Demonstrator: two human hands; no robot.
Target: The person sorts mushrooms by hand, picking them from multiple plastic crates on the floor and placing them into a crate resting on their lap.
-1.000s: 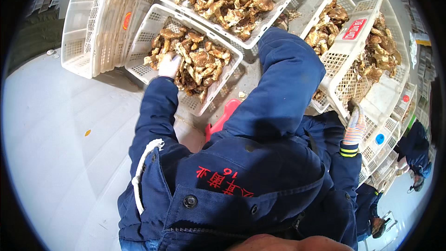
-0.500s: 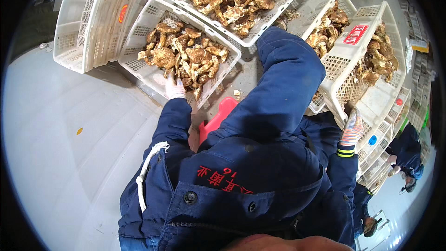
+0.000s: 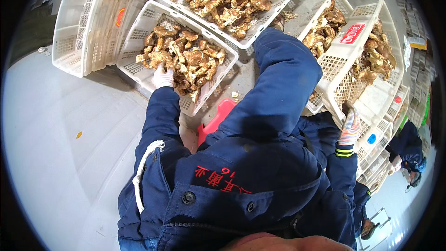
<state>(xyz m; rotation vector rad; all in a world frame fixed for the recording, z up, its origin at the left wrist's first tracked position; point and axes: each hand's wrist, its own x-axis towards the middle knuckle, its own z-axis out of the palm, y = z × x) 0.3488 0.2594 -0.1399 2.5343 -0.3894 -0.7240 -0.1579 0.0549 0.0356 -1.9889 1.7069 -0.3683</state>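
My left hand [image 3: 163, 77], in a pale glove, reaches over the near edge of a white plastic crate [image 3: 134, 66]. Its thumb and fingers are apart, and the fingertips touch a broad-capped brown mushroom [image 3: 160, 59] in the heap. Many whole brown mushrooms with pale stems fill the middle of that crate. At the right, my right hand [image 3: 350, 128], in a striped glove, is closed beside the near corner of a tilted white crate [image 3: 335, 67]. Something dark shows at its fingertips; whether that is a mushroom or soiled glove cannot be made out.
Another mushroom-filled crate [image 3: 278, 7] adjoins at the back. Nested crates [image 3: 95, 28] stand on edge at far left. A pink plastic piece [image 3: 217, 118] lies beside my knee. More crates [image 3: 371, 151] are at the right, with a co-worker [image 3: 409, 146] beyond. Mushroom scraps dot the floor.
My left hand has shifted left and farther into the crate, up against the broad-capped mushroom. My right hand stays by the crate corner. The whole view has shifted slightly.
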